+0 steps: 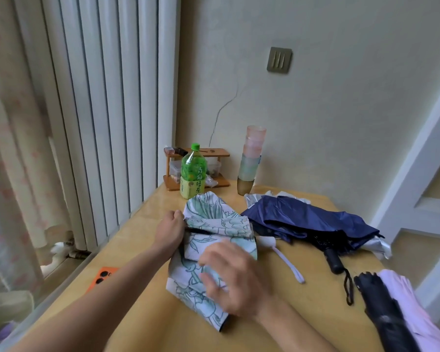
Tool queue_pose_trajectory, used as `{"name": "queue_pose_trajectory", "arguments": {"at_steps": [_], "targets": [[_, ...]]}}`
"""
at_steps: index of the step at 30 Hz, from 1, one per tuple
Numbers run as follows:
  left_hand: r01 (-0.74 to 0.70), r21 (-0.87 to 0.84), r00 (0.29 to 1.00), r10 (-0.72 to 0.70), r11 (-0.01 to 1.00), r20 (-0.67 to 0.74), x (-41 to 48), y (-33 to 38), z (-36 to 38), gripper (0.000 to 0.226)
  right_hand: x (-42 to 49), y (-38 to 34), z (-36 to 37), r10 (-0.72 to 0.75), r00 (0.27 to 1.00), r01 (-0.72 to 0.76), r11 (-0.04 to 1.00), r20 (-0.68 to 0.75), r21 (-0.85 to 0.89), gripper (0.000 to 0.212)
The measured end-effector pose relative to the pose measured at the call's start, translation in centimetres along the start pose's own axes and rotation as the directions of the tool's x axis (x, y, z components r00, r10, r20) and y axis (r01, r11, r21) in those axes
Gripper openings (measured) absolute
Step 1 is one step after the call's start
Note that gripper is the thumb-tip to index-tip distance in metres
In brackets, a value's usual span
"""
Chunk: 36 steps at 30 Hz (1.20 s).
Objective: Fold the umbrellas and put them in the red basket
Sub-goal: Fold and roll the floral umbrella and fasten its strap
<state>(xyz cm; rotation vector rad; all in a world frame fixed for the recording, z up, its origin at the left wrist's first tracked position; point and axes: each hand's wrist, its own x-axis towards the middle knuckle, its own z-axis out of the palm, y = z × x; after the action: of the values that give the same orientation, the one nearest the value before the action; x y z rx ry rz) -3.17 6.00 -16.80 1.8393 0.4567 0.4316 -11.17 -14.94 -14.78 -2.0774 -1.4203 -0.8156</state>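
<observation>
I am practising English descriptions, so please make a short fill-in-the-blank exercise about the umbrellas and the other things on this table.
1. The held umbrella, between the left hand and the right hand, has a ____ pattern.
2. The bottle behind it has a ____ cap.
3. The phone lying at the left is ____.
4. The loose umbrella to the right is dark ____.
Missing words: floral, green, orange, blue.

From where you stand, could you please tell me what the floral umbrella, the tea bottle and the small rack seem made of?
The floral umbrella looks like thin matte fabric, given its soft creases. The tea bottle looks clear glossy plastic, showing highlights. The small rack seems varnished wood: warm brown, slight sheen.
</observation>
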Motion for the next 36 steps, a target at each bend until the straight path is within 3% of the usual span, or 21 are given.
{"name": "queue_pose_trajectory", "arguments": {"at_steps": [1,3,5,7,9,13,16,22,29,33,36], "targets": [[-0.015,0.017,1.000,0.014,1.000,0.014,-0.4,0.1,-0.1,0.036,-0.6,-0.4,0.6,0.045,0.979,-0.042,0.999,0.199,-0.022,0.033],[-0.066,0.065,0.997,0.064,0.996,0.042,-1.1,0.1,-0.4,0.036,-2.0,-0.5,1.7,0.194,0.849,-0.166,0.981,0.491,-0.100,0.063],[-0.135,0.101,0.989,0.128,0.986,0.077,-1.9,-0.1,-0.7,0.036,-3.2,-0.2,2.2,0.274,0.756,-0.236,0.961,0.594,-0.143,0.082],[-0.206,0.117,0.976,0.196,0.971,0.094,-2.5,-0.7,-0.9,0.035,-3.5,0.3,2.4,0.304,0.768,-0.266,0.952,0.564,-0.150,0.073],[-0.243,0.143,0.969,0.233,0.959,0.087,-2.9,-1.3,-0.9,0.035,-3.3,0.8,2.6,0.322,0.782,-0.254,0.947,0.534,-0.199,0.050],[-0.137,0.114,0.990,0.135,0.984,0.030,-3.9,-2.0,-0.6,0.040,-2.7,2.4,3.1,0.404,0.841,-0.287,0.897,0.360,-0.335,0.026],[-0.087,0.072,0.996,0.085,0.994,0.027,-4.9,-2.8,-0.3,0.050,-2.2,3.7,2.9,0.534,0.774,-0.393,0.827,0.340,-0.403,0.031],[-0.183,0.149,0.970,0.154,0.972,0.190,-5.3,-4.0,0.2,0.052,-2.0,5.4,5.3,0.649,0.690,-0.532,0.755,0.321,-0.383,0.033],[-0.246,0.241,0.954,0.190,0.939,0.233,-2.5,-4.5,0.8,0.059,-1.8,7.6,7.8,0.674,0.696,-0.583,0.732,0.248,-0.354,0.040],[-0.248,0.290,0.956,0.185,0.924,0.226,-1.7,-5.0,1.5,0.059,-2.3,8.4,8.5,0.641,0.744,-0.583,0.761,0.189,-0.286,0.039],[-0.244,0.228,0.961,0.204,0.943,0.184,-2.2,-5.2,1.5,0.058,-2.8,8.4,8.5,0.626,0.771,-0.591,0.772,0.116,-0.235,0.038]]}}
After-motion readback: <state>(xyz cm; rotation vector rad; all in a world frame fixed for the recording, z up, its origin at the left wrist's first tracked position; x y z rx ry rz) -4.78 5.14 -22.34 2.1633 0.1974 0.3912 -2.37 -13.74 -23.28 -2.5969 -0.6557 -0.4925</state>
